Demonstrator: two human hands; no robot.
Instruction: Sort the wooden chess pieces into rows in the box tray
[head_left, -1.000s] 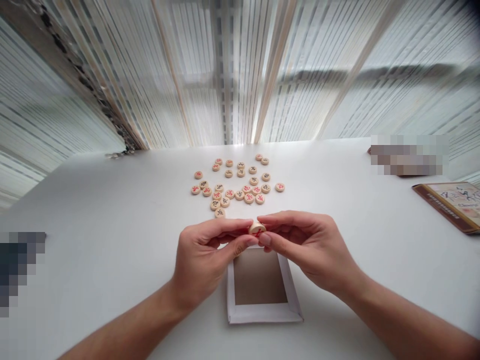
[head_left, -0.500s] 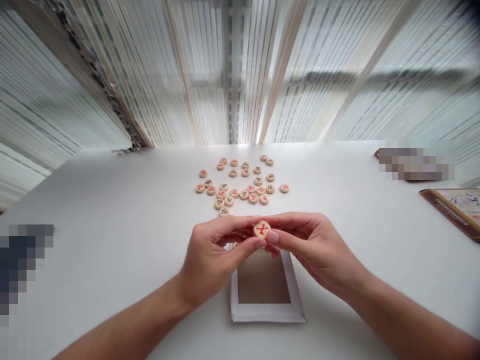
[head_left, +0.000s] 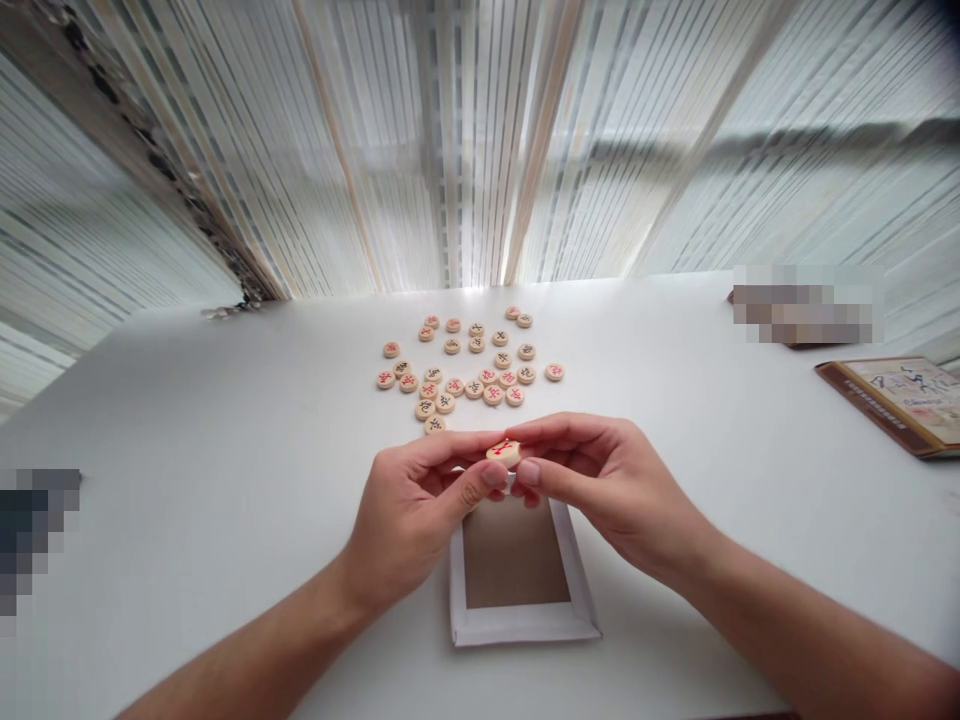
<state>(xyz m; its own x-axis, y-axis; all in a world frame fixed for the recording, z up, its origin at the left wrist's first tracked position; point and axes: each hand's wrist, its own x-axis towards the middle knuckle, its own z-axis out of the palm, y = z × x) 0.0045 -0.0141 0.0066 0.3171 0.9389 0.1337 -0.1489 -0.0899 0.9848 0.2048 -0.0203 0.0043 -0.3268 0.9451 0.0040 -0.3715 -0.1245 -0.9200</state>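
Note:
Between the fingertips of both hands is a round wooden Chinese chess piece [head_left: 504, 454] with a red character, its face tipped back. My left hand [head_left: 420, 510] pinches its left side with thumb and fingers. On the other side, the thumb and fingers of my right hand [head_left: 600, 475] close on its right edge. Below the hands lies a shallow open box [head_left: 525, 627] with white walls and a brown bottom; my hands cover its far end. Beyond them, several more chess pieces [head_left: 473, 389] with red or black characters lie loosely scattered, face up.
The white table [head_left: 262, 420] reaches back to a striped string curtain [head_left: 405, 150]. A brown printed box lid [head_left: 900, 400] lies at the right, with a pixelated item [head_left: 802, 308] behind it. Another pixelated dark object [head_left: 34, 540] is at the left edge.
The held chess piece has tilted, so its red face now shows at a flatter angle. The whole view has shifted slightly; the scattered pieces keep their arrangement.

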